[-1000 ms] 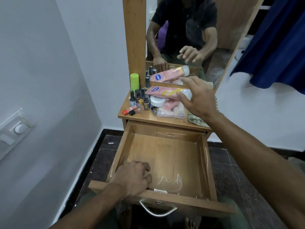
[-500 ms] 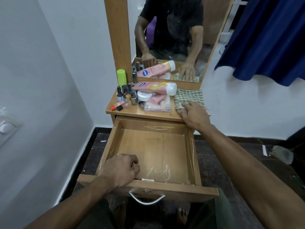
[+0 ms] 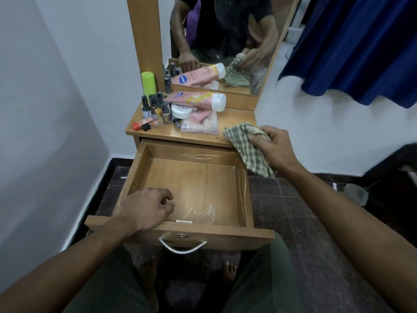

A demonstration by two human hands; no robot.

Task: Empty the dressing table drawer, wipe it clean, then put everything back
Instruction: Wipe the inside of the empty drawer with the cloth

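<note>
The wooden drawer [image 3: 135,168] of the dressing table is pulled out and holds nothing; white scratch marks show on its floor. My left hand [image 3: 146,210] rests curled over the drawer's front edge at the near left. My right hand [image 3: 274,147] grips a green checked cloth [image 3: 244,146], lifted off the table's right end and hanging over the drawer's far right corner. On the tabletop [image 3: 234,119] lie a pink lotion tube [image 3: 196,99], a white jar [image 3: 180,110], a clear palette box [image 3: 199,126], several small nail polish bottles [image 3: 155,107] and a green cylinder [image 3: 148,83].
A mirror [image 3: 221,41] stands behind the tabletop and reflects the person and the items. A white wall closes in on the left. A dark blue curtain [image 3: 361,46] hangs at the right. Dark floor tiles lie around the table; my bare feet are under the drawer's metal handle [image 3: 181,246].
My right hand moved from the pink tube to the checked cloth, took hold of it and lifted it off the tabletop. My left hand stayed on the drawer front.
</note>
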